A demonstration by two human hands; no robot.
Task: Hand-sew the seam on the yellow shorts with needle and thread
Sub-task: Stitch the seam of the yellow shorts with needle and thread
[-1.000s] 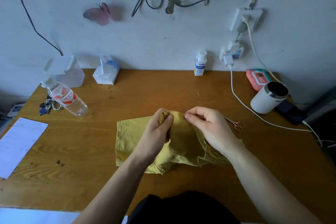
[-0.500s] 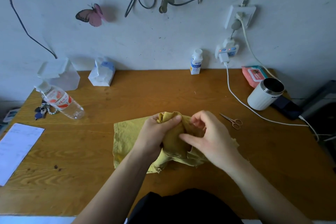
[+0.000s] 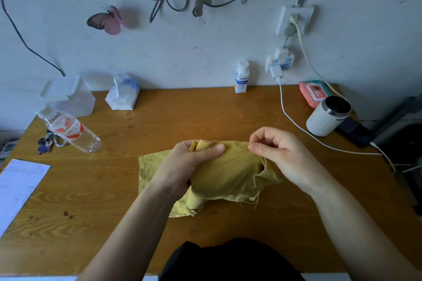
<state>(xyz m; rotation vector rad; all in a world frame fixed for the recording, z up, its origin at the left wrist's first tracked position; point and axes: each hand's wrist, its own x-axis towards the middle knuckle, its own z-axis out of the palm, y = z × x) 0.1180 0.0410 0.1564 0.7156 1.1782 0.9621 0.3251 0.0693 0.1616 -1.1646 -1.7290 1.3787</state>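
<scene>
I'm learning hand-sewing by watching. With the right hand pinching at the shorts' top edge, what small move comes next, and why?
Probably draw the right hand up and away, pulling the stitch through: it pinches at the top edge of the yellow shorts, while the left hand grips the bunched cloth beside it as a brace. Needle and thread are too fine to see.

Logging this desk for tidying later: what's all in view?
shorts: 1, yellow, table centre
table: 1, brown, under everything
water bottle: 1, clear, lying left
keys: 1 bunch, blue-tagged, left
paper: 1, white, left edge
tub: 1, clear, back left
tissues: 1 pack, white, back left
small bottle: 1, white, back centre
wipes: 1 pack, pink, back right
mug: 1, white, right
phone: 1, dark, beside mug
cable: 1, white, right
butterfly: 1, pink, wall
left hand: 1, grips shorts
right hand: 1, pinches shorts' edge
</scene>
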